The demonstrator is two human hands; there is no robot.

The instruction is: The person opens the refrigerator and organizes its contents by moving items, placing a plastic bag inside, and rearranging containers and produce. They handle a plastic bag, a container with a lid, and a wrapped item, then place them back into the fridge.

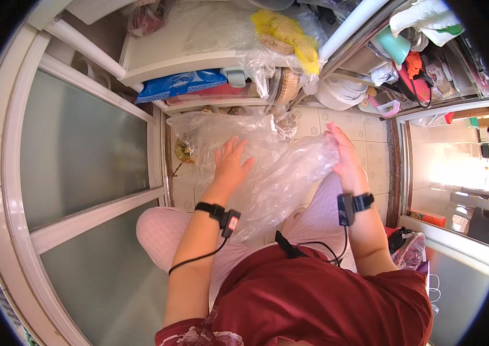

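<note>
A large clear plastic bag (266, 173) lies crumpled over the tiled floor between my bent knees. My left hand (232, 163) hovers over or rests lightly on its left part, palm down, with spread fingers and nothing in the grasp. At the bag's right end is my right hand (345, 151), its fingers stretched out away from me. A raised fold of the plastic meets the palm and thumb there; whether it is pinched is hidden. Both wrists wear black straps with small cabled devices.
A white shelf unit (179, 65) stands ahead, bearing a blue packet (182, 84) and a yellow net bag (290, 34). White tubs (340, 93) sit to its right. Framed frosted panels (84, 151) close off the left. An onion-like thing (182, 150) lies by the bag.
</note>
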